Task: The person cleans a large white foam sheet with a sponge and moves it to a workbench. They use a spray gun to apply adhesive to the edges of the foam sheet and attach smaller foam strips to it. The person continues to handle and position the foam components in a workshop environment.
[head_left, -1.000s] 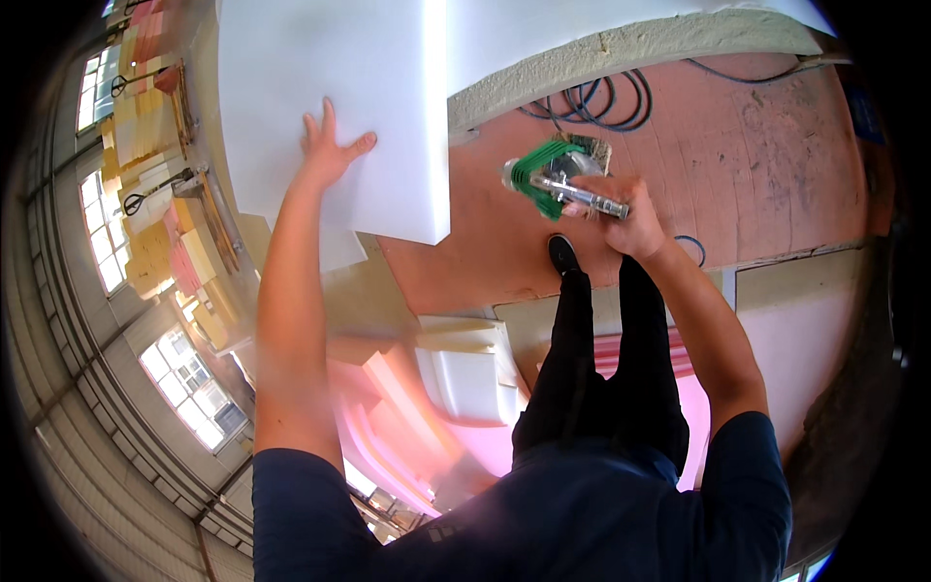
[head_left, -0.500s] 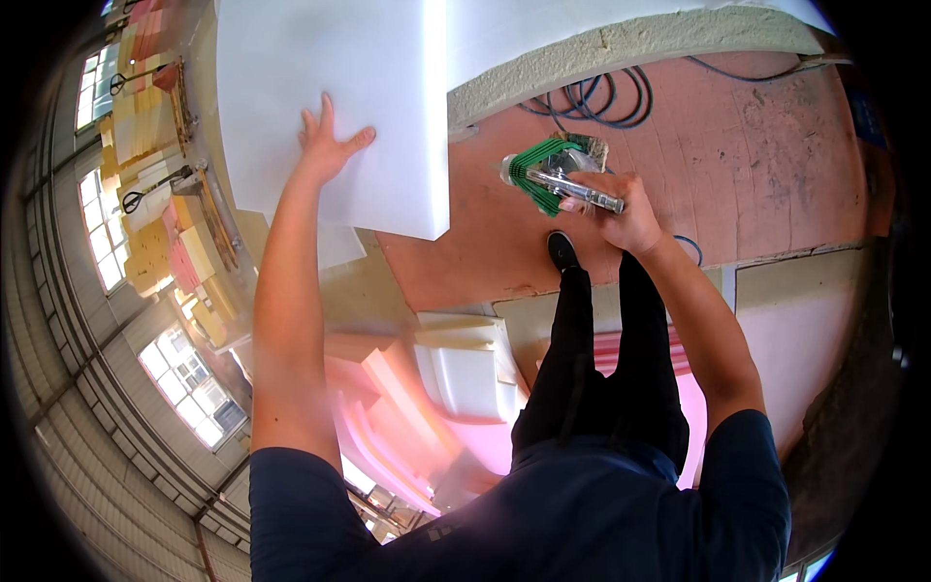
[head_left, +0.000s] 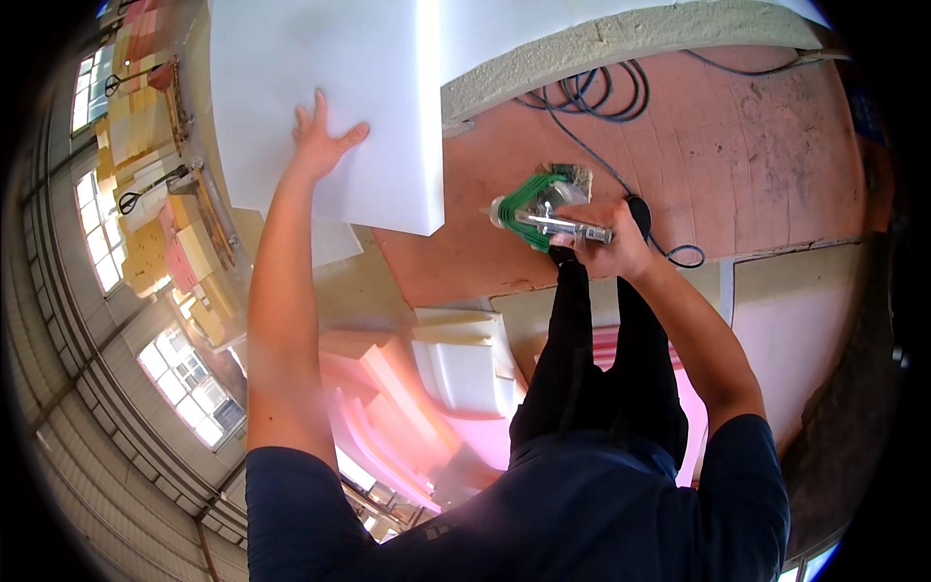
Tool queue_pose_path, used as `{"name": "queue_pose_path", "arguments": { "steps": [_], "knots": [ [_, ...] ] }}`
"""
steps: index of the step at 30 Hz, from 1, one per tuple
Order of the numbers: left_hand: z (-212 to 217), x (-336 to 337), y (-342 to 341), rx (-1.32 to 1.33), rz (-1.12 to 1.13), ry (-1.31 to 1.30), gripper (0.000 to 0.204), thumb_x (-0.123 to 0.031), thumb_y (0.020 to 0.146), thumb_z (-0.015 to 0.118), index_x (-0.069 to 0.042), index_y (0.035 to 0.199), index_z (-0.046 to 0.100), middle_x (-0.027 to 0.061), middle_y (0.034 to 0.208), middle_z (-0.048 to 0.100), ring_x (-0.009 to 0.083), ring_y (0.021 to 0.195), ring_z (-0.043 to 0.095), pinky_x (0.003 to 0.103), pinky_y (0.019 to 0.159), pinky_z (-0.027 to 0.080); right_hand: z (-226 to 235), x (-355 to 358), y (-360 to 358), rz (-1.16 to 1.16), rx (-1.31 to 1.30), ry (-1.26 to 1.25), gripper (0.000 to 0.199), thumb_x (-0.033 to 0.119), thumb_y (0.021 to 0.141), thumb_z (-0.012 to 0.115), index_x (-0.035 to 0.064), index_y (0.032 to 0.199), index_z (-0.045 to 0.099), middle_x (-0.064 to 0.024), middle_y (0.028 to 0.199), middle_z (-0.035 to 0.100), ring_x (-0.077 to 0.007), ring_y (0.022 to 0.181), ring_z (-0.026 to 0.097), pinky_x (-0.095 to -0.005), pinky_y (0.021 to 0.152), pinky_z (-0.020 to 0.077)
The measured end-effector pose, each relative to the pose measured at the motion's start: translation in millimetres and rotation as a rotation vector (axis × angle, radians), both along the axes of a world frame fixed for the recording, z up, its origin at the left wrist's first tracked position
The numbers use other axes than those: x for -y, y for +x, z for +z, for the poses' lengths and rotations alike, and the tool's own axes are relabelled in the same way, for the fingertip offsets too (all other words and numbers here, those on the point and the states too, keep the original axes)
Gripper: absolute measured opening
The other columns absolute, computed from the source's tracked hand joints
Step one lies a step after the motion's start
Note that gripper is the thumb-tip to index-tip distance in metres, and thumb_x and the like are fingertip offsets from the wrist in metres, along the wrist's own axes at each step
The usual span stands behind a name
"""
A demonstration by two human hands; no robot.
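My left hand [head_left: 325, 145] lies on the top of a large white foam block [head_left: 388, 126], fingers spread and thumb out to the side. To the right of the block and apart from it, my right hand [head_left: 616, 238] is closed around a spray gun [head_left: 567, 226] with a silvery metal body, a clear cup and green bands wrapped round it. The gun's tip points left, toward the block's near right corner. My fingers partly hide its handle.
A dark hose [head_left: 621, 92] lies coiled on the reddish-brown floor mat [head_left: 756, 165] and runs toward my right hand. Beyond it is a thick, rough-edged pale slab [head_left: 621, 39]. Pink foam pieces [head_left: 383, 388] and white pieces [head_left: 461, 373] lie near my legs.
My right hand has drawn the spray gun slightly nearer to me and left. More hose and my right shoe now show. My left hand stays spread on the block.
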State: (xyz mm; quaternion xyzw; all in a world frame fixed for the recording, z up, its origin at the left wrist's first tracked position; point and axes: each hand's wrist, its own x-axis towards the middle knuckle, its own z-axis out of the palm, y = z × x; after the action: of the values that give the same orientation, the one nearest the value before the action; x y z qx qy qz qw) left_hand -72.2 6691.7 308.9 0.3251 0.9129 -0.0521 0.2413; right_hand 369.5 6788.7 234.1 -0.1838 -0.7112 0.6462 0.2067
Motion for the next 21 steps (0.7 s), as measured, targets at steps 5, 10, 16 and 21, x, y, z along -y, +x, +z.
{"name": "queue_pose_path", "arguments": {
  "steps": [5, 10, 16, 21],
  "knots": [
    [-0.3, -1.3, -0.9, 0.0, -0.004, -0.007, 0.127, -0.074, 0.065, 0.072, -0.02, 0.156, 0.003, 0.0291, 0.157, -0.007, 0.0556, 0.142, -0.001, 0.062, 0.114, 0.017, 22.2, -18.2, -6.8, 0.004, 0.115, -0.06, 0.028, 0.017, 0.077, 0.08, 0.0037, 0.101, 0.071, -0.0145, 0.082, 0.069, -0.0315, 0.072, 0.067, -0.033, 0.065, 0.0532],
    [-1.3, -0.7, -2.6, -0.002, -0.008, -0.001, 0.127, -0.075, 0.064, 0.072, -0.02, 0.156, 0.003, 0.0294, 0.157, -0.007, 0.0563, 0.141, -0.001, 0.062, 0.113, 0.017, 14.6, -12.1, -2.1, 0.03, 0.067, -0.041, 0.03, 0.016, 0.076, 0.081, 0.0033, 0.101, 0.07, -0.0151, 0.085, 0.069, -0.0316, 0.074, 0.067, -0.0335, 0.067, 0.0534],
    [-2.4, -0.8, -3.5, -0.001, -0.01, -0.006, 0.126, -0.074, 0.065, 0.072, -0.02, 0.156, 0.003, 0.0298, 0.157, -0.007, 0.0564, 0.141, -0.001, 0.062, 0.113, 0.017, -2.8, 9.8, 8.7, 0.092, -0.029, -0.056, 0.034, 0.015, 0.074, 0.083, -0.0029, 0.098, 0.069, -0.016, 0.083, 0.07, -0.0303, 0.075, 0.07, -0.0318, 0.067, 0.0538],
    [-2.2, 0.6, -6.2, -0.006, -0.028, 0.005, 0.125, -0.073, 0.066, 0.072, -0.019, 0.156, 0.003, 0.03, 0.157, -0.007, 0.0549, 0.142, 0.0, 0.061, 0.114, 0.017, -5.2, 13.5, 11.1, 0.128, 0.042, -0.017, 0.035, 0.015, 0.073, 0.083, -0.0027, 0.1, 0.069, -0.0167, 0.086, 0.071, -0.0308, 0.077, 0.07, -0.0324, 0.068, 0.0542]
  ]
}}
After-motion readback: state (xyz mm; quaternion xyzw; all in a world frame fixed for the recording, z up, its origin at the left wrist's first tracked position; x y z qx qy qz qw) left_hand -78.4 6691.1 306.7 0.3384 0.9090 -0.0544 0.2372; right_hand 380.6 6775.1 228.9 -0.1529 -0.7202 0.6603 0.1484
